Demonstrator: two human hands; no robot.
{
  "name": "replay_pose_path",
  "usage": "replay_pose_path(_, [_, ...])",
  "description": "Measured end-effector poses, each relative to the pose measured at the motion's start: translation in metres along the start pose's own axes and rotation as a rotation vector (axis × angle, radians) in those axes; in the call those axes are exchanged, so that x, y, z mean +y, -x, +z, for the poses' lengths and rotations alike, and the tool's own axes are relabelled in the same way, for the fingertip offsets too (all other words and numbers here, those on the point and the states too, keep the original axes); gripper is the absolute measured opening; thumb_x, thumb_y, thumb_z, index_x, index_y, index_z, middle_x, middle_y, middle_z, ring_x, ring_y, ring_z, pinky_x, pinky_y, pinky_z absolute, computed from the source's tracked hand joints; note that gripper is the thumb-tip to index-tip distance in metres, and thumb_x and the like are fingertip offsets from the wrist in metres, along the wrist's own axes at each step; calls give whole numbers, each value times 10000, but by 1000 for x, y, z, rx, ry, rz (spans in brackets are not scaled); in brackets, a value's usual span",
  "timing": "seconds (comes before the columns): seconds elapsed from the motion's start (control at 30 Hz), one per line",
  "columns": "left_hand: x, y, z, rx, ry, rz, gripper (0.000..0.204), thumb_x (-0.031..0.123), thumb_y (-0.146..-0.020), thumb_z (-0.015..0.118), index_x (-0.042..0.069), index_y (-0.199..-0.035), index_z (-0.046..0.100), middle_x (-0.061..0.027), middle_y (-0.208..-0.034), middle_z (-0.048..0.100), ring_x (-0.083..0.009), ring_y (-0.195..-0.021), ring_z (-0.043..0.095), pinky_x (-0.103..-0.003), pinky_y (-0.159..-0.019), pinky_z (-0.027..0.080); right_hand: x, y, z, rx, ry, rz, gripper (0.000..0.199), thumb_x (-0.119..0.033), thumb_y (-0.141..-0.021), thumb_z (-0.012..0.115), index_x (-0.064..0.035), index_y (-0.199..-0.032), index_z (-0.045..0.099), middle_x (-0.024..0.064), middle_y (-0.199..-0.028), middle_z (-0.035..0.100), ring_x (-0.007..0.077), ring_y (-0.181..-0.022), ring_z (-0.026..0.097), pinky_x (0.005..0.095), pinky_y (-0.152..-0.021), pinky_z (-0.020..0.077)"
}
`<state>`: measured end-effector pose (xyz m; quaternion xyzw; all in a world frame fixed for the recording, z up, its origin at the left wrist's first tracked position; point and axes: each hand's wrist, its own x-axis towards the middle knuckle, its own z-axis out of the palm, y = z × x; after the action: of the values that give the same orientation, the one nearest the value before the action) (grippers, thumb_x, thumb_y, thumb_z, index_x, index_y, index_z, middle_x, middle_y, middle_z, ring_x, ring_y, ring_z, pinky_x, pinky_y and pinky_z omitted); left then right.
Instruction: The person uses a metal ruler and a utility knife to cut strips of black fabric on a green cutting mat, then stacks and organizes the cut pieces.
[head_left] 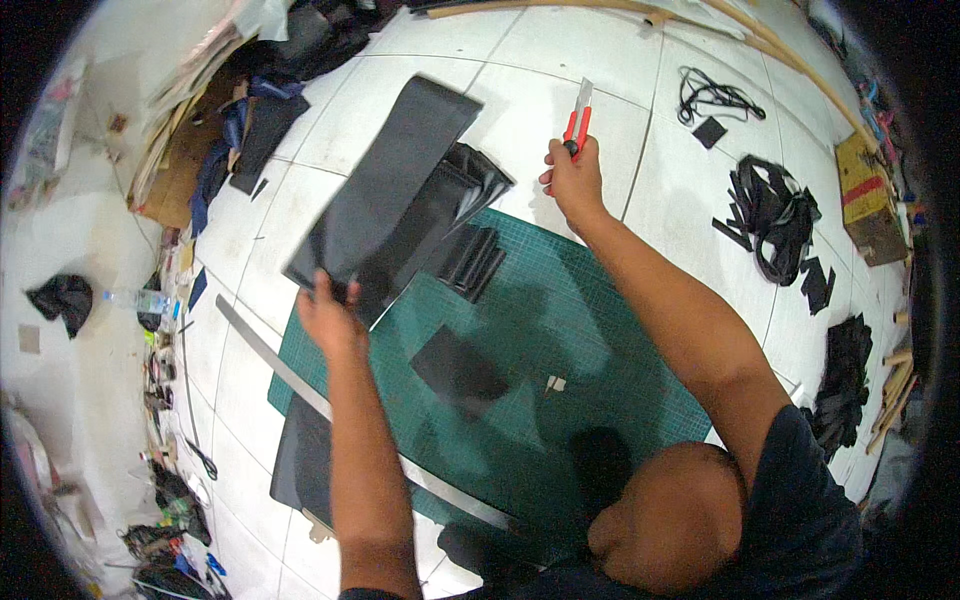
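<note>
My left hand (335, 315) grips the near end of a long, dark sheet of material (385, 170), which is held up over the far left part of the green cutting mat (590, 310). In my right hand (575, 180) is a red utility knife (578, 125), its blade out and pointing away over the white tiles. Folded black material (475, 175) lies beside the sheet, partly covered by it. A small black stack (473, 265) rests on the mat's far edge. Nearer me on the mat is a dark square piece (455, 362). A long metal ruler (270, 355) runs beneath my left forearm.
To the right on the tiled floor are a black cord (715, 95), a heap of black strips (770, 215) and a cardboard box (868, 200). Cardboard and dark fabric (270, 130) stand at the far left. A plastic bottle (145, 301) lies at left. Wooden poles (750, 35) cross the far side.
</note>
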<state>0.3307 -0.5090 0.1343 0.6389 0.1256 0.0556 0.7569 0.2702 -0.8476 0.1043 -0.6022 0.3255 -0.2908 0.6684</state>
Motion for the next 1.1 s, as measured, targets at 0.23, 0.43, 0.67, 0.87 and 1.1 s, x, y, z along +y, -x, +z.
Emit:
replay_pose_path(0.23, [-125, 10, -12, 218, -148, -196, 384, 135, -981, 601, -85, -1261, 458, -190, -1170, 564, -276, -957, 607, -359, -663, 606, 44, 7, -13, -36, 16, 60, 389, -248, -977, 586, -1, -1205, 390, 111, -880, 593, 194, -594, 619, 330, -534, 520])
replay_pose_path(0.43, [-115, 7, -32, 310, -819, -67, 630, 390, -868, 758, -84, -1211, 526, -228, -1161, 581, -321, -921, 607, -449, -814, 525, 42, 34, 17, -137, 84, 68, 397, -269, -968, 604, -20, -1213, 414, 128, -880, 601, 226, -646, 637, 380, -601, 521])
replay_pose_path(0.67, [-58, -3, -153, 133, -1164, 247, 568, 386, -850, 772, -26, -1182, 567, -171, -1058, 592, -302, -928, 581, -442, -844, 480, 27, 87, 44, -553, 499, -354, 433, -324, -916, 693, -27, -1171, 508, 182, -933, 616, 345, -879, 622, 438, -780, 491])
replay_pose_path(0.87, [73, 47, -308, -536, -1898, 109, 509, 299, -850, 749, 67, -1265, 569, -197, -1226, 569, -374, -1150, 575, -458, -971, 490, 53, 132, 2, -1160, 664, -552, 369, -276, -900, 717, -32, -1134, 569, 175, -997, 626, 335, -890, 632, 444, -755, 493])
replay_pose_path(1.1, [120, 160, -445, -596, -1907, -293, 542, 327, -811, 783, 70, -1248, 592, -199, -1210, 594, -389, -1141, 579, -463, -970, 487, 48, 146, -54, -1450, 954, -622, 323, -219, -864, 721, -56, -1098, 571, 189, -908, 635, 397, -822, 639, 494, -702, 491])
